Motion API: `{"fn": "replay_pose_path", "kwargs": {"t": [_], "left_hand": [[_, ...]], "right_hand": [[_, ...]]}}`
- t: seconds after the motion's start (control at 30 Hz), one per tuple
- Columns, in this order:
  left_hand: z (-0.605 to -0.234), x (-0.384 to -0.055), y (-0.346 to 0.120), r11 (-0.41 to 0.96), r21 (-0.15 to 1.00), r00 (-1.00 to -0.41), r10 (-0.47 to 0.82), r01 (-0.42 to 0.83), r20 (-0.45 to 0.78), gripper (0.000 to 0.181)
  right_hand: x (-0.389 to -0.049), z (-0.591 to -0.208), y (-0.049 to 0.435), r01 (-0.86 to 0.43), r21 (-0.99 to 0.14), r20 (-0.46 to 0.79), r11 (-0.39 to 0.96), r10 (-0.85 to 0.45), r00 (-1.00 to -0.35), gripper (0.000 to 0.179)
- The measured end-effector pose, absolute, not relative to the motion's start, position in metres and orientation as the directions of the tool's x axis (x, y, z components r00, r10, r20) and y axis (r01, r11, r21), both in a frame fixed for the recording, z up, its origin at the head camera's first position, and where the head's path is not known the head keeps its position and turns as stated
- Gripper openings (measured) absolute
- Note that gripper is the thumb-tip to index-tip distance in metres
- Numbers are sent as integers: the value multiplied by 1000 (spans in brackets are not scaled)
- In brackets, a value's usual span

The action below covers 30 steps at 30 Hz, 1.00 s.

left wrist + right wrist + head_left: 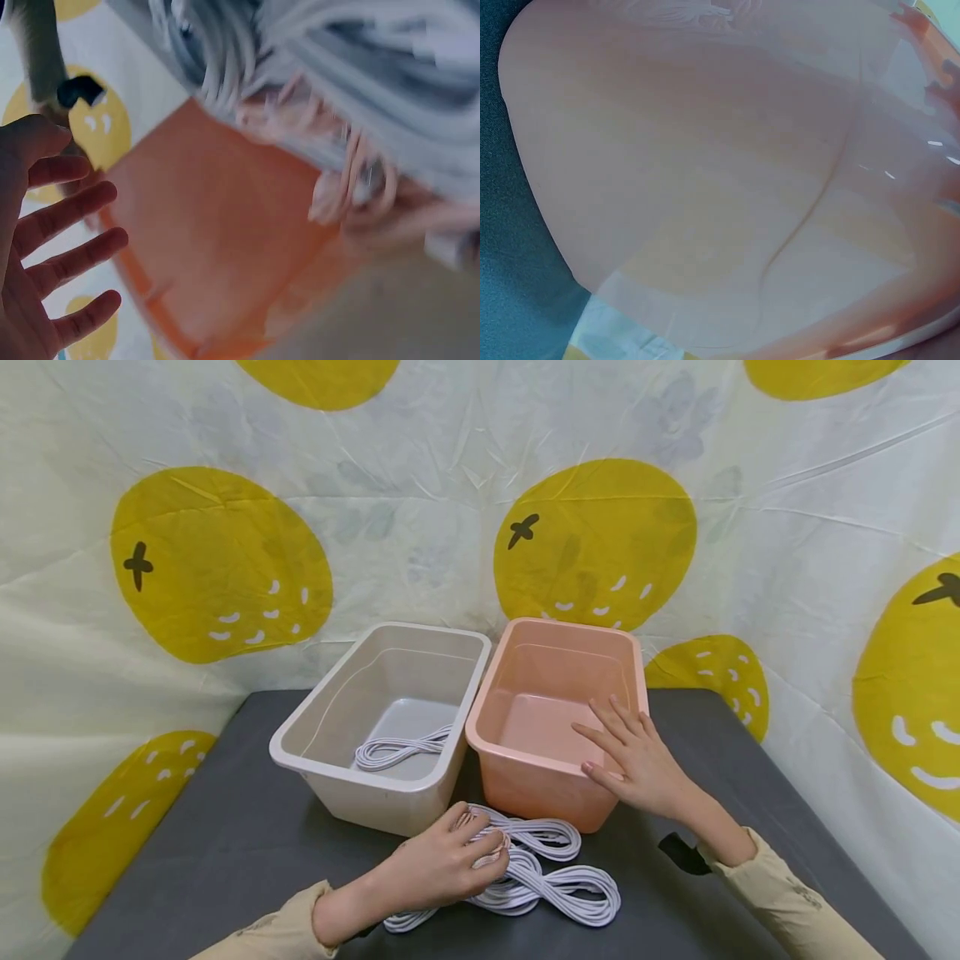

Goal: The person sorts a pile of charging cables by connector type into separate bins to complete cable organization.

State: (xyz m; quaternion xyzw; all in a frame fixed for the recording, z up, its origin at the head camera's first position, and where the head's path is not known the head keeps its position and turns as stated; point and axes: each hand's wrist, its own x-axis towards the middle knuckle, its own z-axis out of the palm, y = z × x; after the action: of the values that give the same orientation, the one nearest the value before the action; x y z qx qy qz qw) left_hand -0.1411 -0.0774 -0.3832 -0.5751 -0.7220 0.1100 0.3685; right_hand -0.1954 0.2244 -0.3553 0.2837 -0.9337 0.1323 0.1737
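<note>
Several bundles of white cable lie on the dark table in front of two basins. My left hand is over the left part of these bundles, hiding some of the loops. In the left wrist view its fingers are spread and slightly bent, with nothing between them, while blurred cable loops fill the upper right. My right hand is spread over the right side of the pink basin, thumb near the front rim. One coiled white cable lies inside the beige basin.
Both basins stand side by side at the back of the dark table. Behind them hangs a pale cloth printed with yellow fruit. A black object shows beside the right wrist. The pink basin's glossy wall fills most of the right wrist view.
</note>
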Motion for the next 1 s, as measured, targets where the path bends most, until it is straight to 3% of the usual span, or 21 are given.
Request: {"fn": "replay_pose_path", "kwargs": {"t": [0.17, 0.33, 0.6, 1.0], "left_hand": [[-407, -140, -64, 274, -585, -62, 933, 763, 355, 20], [-427, -138, -49, 223, -593, -42, 952, 774, 303, 32], [-444, -135, -40, 148, -595, -63, 985, 790, 161, 47], [-449, -144, -35, 195, -609, -109, 978, 769, 175, 46]], "right_hand": [[-195, -355, 225, -569, -151, 399, 808, -477, -783, 53], [-195, -356, 224, -571, -160, 404, 805, -475, -782, 53], [-195, -356, 224, -578, -151, 414, 802, -480, -774, 53], [-196, -357, 225, -587, -162, 423, 794, -481, -768, 52]]}}
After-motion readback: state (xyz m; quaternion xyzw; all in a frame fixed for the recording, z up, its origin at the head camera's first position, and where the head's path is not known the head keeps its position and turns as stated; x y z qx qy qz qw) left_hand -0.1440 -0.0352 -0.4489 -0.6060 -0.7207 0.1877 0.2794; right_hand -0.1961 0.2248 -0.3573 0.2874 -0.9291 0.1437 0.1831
